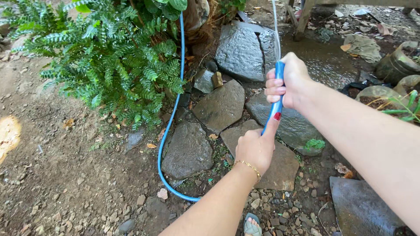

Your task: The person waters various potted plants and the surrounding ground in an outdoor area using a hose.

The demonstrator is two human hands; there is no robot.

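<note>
Both fists close on the blue hose (277, 102) — my right hand (289, 81) pinches its tip so water jets toward the far stones; my left hand (256, 148) steadies it lower, slack looping past the fern (109, 57).

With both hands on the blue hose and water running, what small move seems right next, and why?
Probably swing the hose tip left toward the fern. The right hand grips near the tip and the left hand holds lower down. The water stream shoots ahead over already wet stones, while the soil by the fern looks dry.
</note>
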